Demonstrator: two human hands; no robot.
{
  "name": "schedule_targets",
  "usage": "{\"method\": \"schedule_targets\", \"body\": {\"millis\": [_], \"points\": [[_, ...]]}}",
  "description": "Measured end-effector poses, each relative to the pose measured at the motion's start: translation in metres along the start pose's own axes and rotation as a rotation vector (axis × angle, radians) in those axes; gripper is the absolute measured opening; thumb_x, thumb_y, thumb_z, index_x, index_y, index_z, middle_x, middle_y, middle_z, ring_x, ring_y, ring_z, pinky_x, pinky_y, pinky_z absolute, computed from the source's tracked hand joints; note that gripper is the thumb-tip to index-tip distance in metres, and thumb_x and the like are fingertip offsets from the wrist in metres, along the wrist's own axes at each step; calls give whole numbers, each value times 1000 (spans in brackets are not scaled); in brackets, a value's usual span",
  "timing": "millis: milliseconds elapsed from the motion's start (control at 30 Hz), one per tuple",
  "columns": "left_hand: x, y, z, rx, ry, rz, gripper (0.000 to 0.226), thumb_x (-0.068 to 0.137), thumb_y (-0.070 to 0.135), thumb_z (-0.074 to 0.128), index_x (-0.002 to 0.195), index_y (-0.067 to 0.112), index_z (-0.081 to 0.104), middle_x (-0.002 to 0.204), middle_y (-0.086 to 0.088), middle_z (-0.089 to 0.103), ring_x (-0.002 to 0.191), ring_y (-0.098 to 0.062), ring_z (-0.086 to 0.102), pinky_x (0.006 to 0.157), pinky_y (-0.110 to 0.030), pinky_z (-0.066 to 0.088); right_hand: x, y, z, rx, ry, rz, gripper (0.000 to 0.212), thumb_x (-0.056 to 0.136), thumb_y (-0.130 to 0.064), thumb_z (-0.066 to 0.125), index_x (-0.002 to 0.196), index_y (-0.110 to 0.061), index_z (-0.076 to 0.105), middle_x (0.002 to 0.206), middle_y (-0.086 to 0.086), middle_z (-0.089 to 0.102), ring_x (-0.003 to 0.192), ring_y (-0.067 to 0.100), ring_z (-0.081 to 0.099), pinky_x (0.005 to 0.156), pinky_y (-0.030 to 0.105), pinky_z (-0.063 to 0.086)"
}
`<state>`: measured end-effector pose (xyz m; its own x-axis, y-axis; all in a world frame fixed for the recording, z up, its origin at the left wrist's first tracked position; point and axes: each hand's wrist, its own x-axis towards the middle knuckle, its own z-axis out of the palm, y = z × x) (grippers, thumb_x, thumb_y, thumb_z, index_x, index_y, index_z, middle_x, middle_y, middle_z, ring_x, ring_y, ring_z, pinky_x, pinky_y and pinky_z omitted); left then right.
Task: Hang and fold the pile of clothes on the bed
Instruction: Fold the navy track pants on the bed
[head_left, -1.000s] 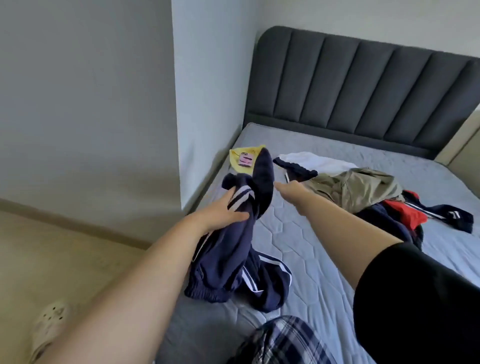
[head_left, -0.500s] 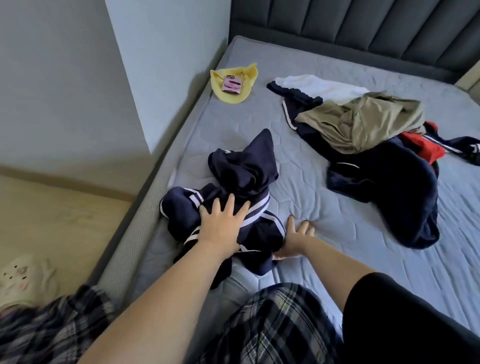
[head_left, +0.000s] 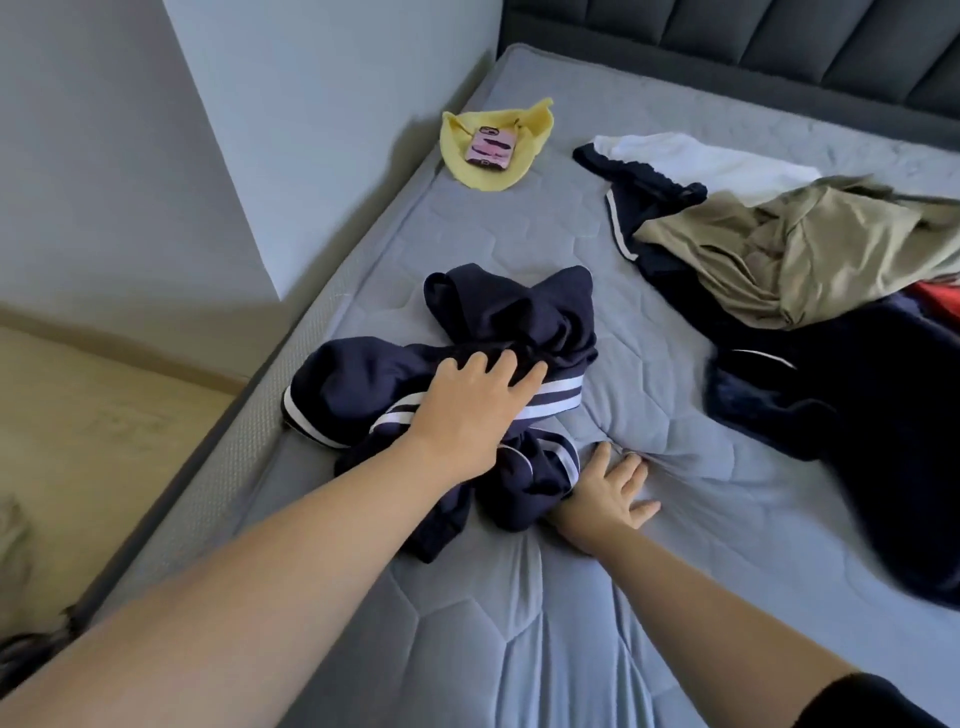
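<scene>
left hand (head_left: 470, 410) on navy garment (head_left: 519, 317)

The bundle (head_left: 457, 322) nearest you was navy blue, crossed by paired white stripes. The mattress (head_left: 519, 649) was pale grey, quilted in a hexagon pattern, with a darker grey edge. You had a cloth (head_left: 498, 174) that was yellow, and the phone case (head_left: 491, 147) on it was pink with dark streaks. You also had a white garment (head_left: 691, 158), a khaki garment (head_left: 810, 249), a red garment (head_left: 940, 296), a very dark navy garment (head_left: 857, 405), and a navy piece (head_left: 639, 218) with a white stripe along its edge. The headboard (head_left: 779, 36) was charcoal grey, the wall (head_left: 311, 130) pale bluish grey, the floor (head_left: 104, 441) beige, your sleeve (head_left: 878, 701) black.
</scene>
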<state>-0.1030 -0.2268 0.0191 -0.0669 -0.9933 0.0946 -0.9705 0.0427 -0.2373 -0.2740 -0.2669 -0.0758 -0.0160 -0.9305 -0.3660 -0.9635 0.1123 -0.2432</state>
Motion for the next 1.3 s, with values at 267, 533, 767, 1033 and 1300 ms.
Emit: {"method": "schedule_targets", "body": {"millis": [267,533,767,1033,1300], "points": [[6,12,6,-74,-100,-67,94,81,24,64,151,32,2,151,-4,21,105,-25,46,72,-32,32,-3,-5,-2,14,-32,25,101,77,-52,56,147,-19,-10,154,19,-18,142,31,-22,108,62,-6],[-61,-29,-23,-182,-366,-401,104,73,73,55,150,35,-4,154,-11,20,140,-37,20,106,-57,23,-60,-43,-29,123,30,177,66,89,-9,42,148,-18,12,157,20,-7,145,30,-8,113,55,4],[-123,-43,-42,-1033,-187,-771,34,72,37,68,102,26,56,94,4,66,83,-18,62,72,-33,49,-154,-93,-49,1003,-72,-65,70,81,4,40,144,-19,22,124,6,50,110,22,52,89,27,37],[-177,-65,-54,-1845,33,-1108,44,87,41,65,124,20,53,113,-2,64,102,-25,62,85,-43,52,-229,-94,-59,1023,-234,-619,70,91,-33,62,149,-36,22,154,-18,13,146,5,5,119,32,16],[-183,-58,-72,-2121,-76,-574,41,88,35,63,127,23,57,125,2,64,117,-13,59,107,-37,38,-223,-81,-58,1014,-151,-410,36,77,-6,72,110,-15,60,99,2,70,83,12,66,67,19,51]]}}
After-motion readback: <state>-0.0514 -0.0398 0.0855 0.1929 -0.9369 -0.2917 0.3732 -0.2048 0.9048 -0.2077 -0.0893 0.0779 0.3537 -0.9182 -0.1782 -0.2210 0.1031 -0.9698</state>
